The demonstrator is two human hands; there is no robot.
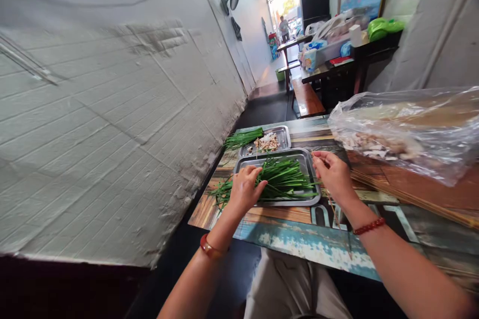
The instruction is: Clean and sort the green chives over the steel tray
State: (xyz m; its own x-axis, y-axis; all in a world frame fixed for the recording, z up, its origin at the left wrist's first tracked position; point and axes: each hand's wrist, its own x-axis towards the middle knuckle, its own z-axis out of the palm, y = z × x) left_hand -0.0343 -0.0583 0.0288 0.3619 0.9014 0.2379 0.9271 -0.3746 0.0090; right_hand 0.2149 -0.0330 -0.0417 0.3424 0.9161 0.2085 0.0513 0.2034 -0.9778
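Note:
Long green garlic chives (286, 177) lie in a metal tray (316, 203), some hanging over its left side. My left hand (245, 187) rests on the chives with its thumb and fingers apart. At the tray's right edge, my right hand (333, 174) is closed in a pinch. A thin bamboo skewer (332, 209) runs down from that hand, partly hidden by it. Behind is a second metal tray (286, 134) with small chopped pale pieces (268, 143) and another bunch of chives (243, 138). A bundle of bamboo skewers (415, 199) lies right of my right hand.
A clear plastic bag (411, 134) with pale pieces inside lies on the table's right side. The white wall (112, 149) runs along the left. Farther back stand a bench (307, 97) and a table loaded with bags and a green container (383, 29). A person (284, 27) stands in the distance.

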